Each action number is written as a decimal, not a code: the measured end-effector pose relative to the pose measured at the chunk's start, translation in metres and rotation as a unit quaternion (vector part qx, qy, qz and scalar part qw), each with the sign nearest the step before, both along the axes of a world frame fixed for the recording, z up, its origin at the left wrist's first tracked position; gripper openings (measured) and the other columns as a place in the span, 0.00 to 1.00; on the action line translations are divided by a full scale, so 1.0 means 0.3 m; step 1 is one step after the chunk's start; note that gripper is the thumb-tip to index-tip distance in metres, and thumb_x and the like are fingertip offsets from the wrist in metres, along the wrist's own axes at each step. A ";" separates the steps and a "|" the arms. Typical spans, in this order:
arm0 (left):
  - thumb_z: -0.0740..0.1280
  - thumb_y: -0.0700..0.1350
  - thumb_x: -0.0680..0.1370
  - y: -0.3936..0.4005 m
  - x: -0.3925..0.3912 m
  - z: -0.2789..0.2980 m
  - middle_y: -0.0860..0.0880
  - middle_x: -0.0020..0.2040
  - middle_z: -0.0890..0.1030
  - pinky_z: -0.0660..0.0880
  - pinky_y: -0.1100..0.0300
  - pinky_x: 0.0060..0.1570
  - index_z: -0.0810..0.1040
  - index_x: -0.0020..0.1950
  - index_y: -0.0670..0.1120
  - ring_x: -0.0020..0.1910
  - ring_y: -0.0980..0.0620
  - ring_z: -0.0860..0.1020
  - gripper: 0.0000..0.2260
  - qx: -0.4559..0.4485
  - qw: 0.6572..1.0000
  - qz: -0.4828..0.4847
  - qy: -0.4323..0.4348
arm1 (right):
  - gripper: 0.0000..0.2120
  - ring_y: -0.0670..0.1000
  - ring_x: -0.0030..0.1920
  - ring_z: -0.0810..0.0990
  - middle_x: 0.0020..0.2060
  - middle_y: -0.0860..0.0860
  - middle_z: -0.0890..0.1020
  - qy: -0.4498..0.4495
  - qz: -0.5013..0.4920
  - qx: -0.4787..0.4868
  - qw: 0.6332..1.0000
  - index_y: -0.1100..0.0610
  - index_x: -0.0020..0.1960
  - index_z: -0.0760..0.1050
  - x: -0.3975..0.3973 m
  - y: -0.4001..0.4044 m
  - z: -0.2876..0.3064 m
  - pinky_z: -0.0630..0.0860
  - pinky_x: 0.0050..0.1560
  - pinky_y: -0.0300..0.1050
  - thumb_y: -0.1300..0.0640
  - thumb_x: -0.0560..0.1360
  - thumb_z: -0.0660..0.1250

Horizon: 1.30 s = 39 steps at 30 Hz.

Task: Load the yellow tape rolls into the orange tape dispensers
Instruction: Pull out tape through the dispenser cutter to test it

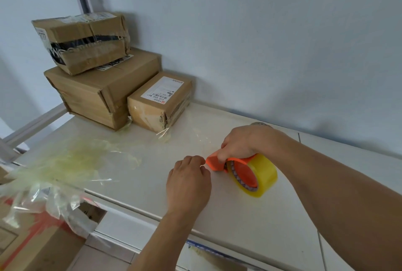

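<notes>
A glossy yellow tape roll [260,176] sits in the orange plastic dispenser [219,163] on the smooth white surface [139,175]. The right hand [241,143] clamps the dispenser; at its nine o'clock, the left hand [188,180] is pinched closed.

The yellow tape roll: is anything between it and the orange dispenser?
Nothing visible. The yellow tape roll already sits on the orange dispenser, which the right hand grips; the left hand is at its front end.
</notes>
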<state>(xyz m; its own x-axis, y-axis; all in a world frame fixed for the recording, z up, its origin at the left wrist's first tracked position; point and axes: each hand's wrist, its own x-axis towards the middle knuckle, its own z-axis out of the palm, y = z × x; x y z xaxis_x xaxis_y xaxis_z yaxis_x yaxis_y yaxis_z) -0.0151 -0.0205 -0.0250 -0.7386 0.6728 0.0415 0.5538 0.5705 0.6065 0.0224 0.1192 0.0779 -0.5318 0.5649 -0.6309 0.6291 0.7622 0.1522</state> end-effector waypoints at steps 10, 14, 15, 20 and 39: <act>0.58 0.47 0.82 -0.020 0.039 0.005 0.54 0.64 0.80 0.71 0.58 0.59 0.78 0.64 0.51 0.62 0.53 0.75 0.14 0.005 1.000 0.009 0.007 | 0.46 0.56 0.57 0.78 0.60 0.51 0.78 0.022 0.005 -0.009 1.000 0.47 0.63 0.78 0.061 -0.010 -0.004 0.77 0.55 0.52 0.28 0.50 0.59; 0.58 0.47 0.82 -0.026 0.052 0.003 0.53 0.63 0.80 0.72 0.57 0.58 0.78 0.64 0.50 0.61 0.52 0.75 0.14 -0.001 1.000 0.012 0.005 | 0.40 0.56 0.53 0.78 0.57 0.51 0.79 0.022 0.008 -0.010 1.000 0.48 0.63 0.78 0.080 -0.025 -0.006 0.77 0.50 0.49 0.29 0.56 0.61; 0.58 0.47 0.81 -0.025 0.055 0.003 0.53 0.63 0.80 0.72 0.57 0.58 0.78 0.64 0.50 0.61 0.52 0.76 0.14 0.000 1.000 0.012 0.007 | 0.39 0.56 0.53 0.78 0.57 0.51 0.79 0.022 0.009 -0.010 1.000 0.48 0.63 0.78 0.091 -0.026 -0.004 0.77 0.49 0.48 0.29 0.58 0.61; 0.59 0.47 0.81 -0.012 0.071 0.002 0.52 0.62 0.80 0.72 0.57 0.57 0.78 0.63 0.50 0.60 0.52 0.76 0.13 0.002 1.000 0.010 0.010 | 0.37 0.56 0.57 0.77 0.62 0.52 0.77 -0.004 0.014 -0.011 1.000 0.47 0.67 0.74 0.180 -0.039 0.000 0.76 0.53 0.50 0.29 0.64 0.61; 0.60 0.48 0.81 0.114 0.089 0.071 0.52 0.60 0.81 0.72 0.55 0.55 0.79 0.61 0.49 0.58 0.49 0.77 0.13 0.017 0.993 -0.101 0.063 | 0.33 0.53 0.62 0.75 0.66 0.48 0.76 0.070 -0.109 -0.019 0.991 0.40 0.72 0.67 0.338 -0.101 -0.016 0.72 0.60 0.52 0.30 0.69 0.61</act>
<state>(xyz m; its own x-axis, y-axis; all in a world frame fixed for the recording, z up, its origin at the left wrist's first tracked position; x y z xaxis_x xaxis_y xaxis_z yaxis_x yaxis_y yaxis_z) 0.0116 0.0135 -0.0036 -0.5768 0.8031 0.1495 0.7270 0.4213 0.5421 0.1238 0.0889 0.0732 -0.4837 0.6531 -0.5826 0.7919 0.6101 0.0264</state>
